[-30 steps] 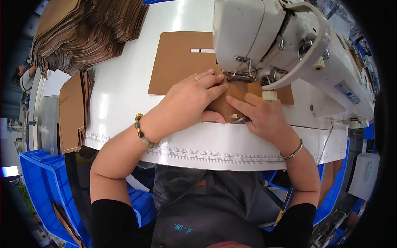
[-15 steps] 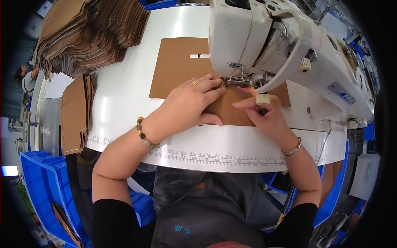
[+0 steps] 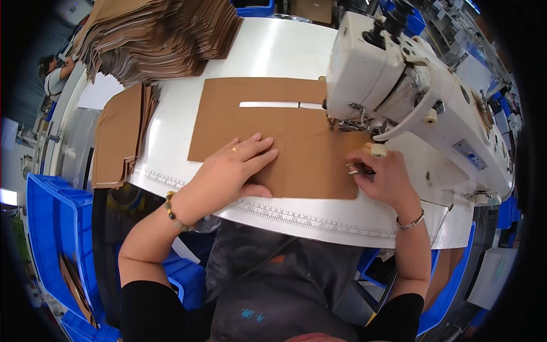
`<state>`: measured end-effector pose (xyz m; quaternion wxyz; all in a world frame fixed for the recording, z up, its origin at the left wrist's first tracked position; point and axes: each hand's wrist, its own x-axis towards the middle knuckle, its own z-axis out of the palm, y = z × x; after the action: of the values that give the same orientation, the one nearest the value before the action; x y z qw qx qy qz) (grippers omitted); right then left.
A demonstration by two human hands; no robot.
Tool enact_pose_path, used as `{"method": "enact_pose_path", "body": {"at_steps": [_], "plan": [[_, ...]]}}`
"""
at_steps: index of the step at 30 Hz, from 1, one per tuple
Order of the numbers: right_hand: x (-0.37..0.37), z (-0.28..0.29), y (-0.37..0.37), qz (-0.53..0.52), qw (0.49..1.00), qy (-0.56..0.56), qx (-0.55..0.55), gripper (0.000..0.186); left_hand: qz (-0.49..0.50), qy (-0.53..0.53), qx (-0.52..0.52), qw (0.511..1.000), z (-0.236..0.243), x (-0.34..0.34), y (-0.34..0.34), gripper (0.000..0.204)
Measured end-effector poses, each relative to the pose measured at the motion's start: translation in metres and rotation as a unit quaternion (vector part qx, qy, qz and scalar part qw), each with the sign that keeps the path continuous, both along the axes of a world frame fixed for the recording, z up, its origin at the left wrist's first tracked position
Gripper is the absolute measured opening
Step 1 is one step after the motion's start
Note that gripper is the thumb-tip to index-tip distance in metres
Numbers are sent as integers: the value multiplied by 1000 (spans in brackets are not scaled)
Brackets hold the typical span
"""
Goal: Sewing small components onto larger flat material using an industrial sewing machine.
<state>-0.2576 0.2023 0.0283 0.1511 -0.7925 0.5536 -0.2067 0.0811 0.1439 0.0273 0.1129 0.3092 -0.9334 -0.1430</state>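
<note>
Brown panel (image 3: 310,157) shifted left along worktop (image 3: 273,48) front edge; left hand (image 3: 228,174) spread flat atop, right hand (image 3: 392,175) gripping small tool (image 3: 362,169). Apparently repositioning; next move needs steady guiding.

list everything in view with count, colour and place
table: one, white, centre
flat panel: one, brown, on table
sewing machine: one, white, right
tall stack: one, brown, upper left
smaller stack: one, brown, left edge
bins: several, blue, around table
co-worker: one, light top, far upper left
small tool: one, dark, in right hand
apron: one, dark, lower centre
bracelets: two, multicoloured and silvery, wrists
ring: one, gold, left hand
left hand: one, bare, on panel
right hand: one, bare, panel's right edge
</note>
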Motion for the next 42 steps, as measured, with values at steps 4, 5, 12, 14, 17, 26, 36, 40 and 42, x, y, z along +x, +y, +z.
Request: {"method": "enact_pose_path", "body": {"at_steps": [4,5,12,14,17,26,36,40,42], "plan": [[18,8,3,-11,999,38,26,25,53,-28,66,996,11,61,48,77],[21,7,5,-8,999,-17,26,24,54,-40,57,996,13,69,61,74],[73,19,16,77,991,-82,66,32,195,119,29,973,7,71,87,54],[89,17,19,79,990,-99,67,37,211,150,-16,966,3,57,75,40],[113,14,23,68,988,-117,80,39,236,130,14,963,-9,49,64,22],[162,-5,26,38,994,-99,8,25,277,272,73,919,-18,37,59,16],[181,-20,30,-1,992,-4,-122,28,292,374,156,866,-19,35,66,23],[185,-21,31,-3,989,6,-146,28,274,404,157,859,-24,34,68,23],[186,-22,31,-4,989,10,-147,27,271,406,149,860,-25,35,68,23]]}}
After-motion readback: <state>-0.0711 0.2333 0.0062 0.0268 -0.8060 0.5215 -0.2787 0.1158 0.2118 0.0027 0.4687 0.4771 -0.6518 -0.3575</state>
